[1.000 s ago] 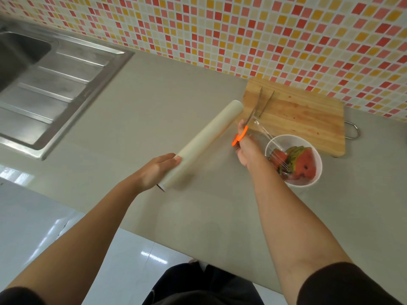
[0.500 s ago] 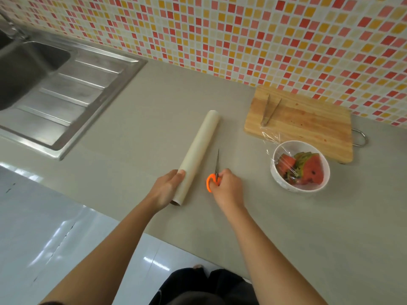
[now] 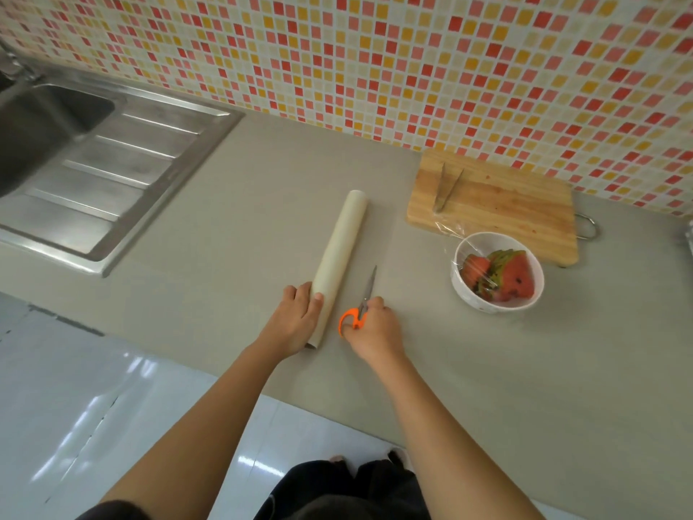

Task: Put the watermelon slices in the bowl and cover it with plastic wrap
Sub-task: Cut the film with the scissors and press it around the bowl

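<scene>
Watermelon slices (image 3: 504, 276) sit in the white bowl (image 3: 537, 290) w/ clear plastic wrap (image 3: 455, 234) already stretched over the top; a loose tail of film trails off the bowl's far-left rim onto the wooden cutting board (image 3: 506, 204), which lies just behind the bowl and touches it or nearly so. Metal tongs (image 3: 446, 187) rest on the board, behind and left of the bowl. Left of the bowl, well apart, orange-handled scissors (image 3: 362, 305) lie flat on the grey counter (image 3: 487, 369), blades pointing away; right hand (image 3: 375, 332) is curled on the handles, fingers around the loops. Further left of the bowl, the wrap roll (image 3: 337, 268) lies on the counter, left hand (image 3: 296, 320) closed loosely over its near end. Sink (image 3: 93, 163) is far left of the bowl. Looks like tools are being set down, cover mostly done. Risks: the loose tail isn't pressed down, so film could lift and leave the near-board side unsealed; roll may roll once released; tugging the tail could slide the light bowl.
</scene>
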The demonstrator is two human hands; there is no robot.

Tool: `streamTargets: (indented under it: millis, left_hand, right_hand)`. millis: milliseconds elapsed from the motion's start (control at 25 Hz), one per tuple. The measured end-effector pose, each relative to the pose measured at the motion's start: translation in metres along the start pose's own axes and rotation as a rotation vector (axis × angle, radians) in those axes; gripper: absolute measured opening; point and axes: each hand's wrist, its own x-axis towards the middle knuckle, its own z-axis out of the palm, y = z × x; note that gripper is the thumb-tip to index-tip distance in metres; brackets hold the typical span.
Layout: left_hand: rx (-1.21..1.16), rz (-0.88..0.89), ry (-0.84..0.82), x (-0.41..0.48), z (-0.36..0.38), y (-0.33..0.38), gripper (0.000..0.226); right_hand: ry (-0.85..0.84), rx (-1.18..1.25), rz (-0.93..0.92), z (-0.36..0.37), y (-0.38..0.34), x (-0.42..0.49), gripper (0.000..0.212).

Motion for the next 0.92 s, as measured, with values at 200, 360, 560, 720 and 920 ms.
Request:
streamTargets:
  millis: [200,360,560,720,920]
  left_hand:
    - [0.073,-0.017,0.148,0.0,-0.011,0.017,0.062]
    - [-0.042,0.264,0.338,0.001,-0.009,0.067,0.055]
    - [-0.287,0.294,0.246,0.022,0.04,0.127,0.046]
    - [-0.65,-0.117,-0.084,0.027,0.113,0.157,0.04]
    - [-0.953,-0.254,-0.056,0.038,0.14,0.172,0.04]
  right_hand:
    - [0.17,0.231,-0.069,-0.05,0.0,-0.005,0.041]
    - [0.596,0.46,-0.146,-0.135,0.022,0.016,0.026]
    - [0.683,0.473,0.034,-0.204,0.09,0.052,0.058]
    - [0.292,0.459,0.217,-0.204,0.14,0.083,0.077]
    - [-0.047,0.749,0.28,-0.189,0.165,0.103,0.088]
